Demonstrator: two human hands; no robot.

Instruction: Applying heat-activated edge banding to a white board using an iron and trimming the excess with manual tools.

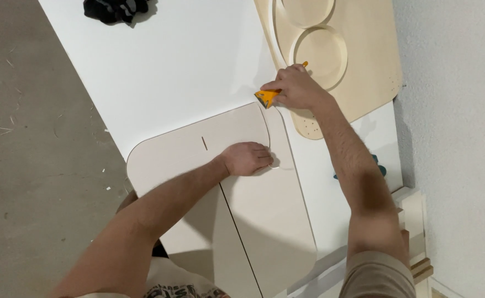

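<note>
My right hand [296, 88] grips a small yellow scraper tool [266, 97], its blade at the top curved edge of a pale rounded panel [187, 154]. My left hand [247, 158] presses flat on that panel near its right curved edge. A second pale panel [275, 221] lies beside it, parted by a thin dark seam. Both panels rest on a white table [170, 60].
A light wooden board [364, 60] with round recesses lies at the top right, next to my right hand. A black cloth [118, 9] sits at the table's far edge. Grey concrete floor [27, 165] is left; a white wall [458, 138] right. Wood strips [416, 221] stack by the wall.
</note>
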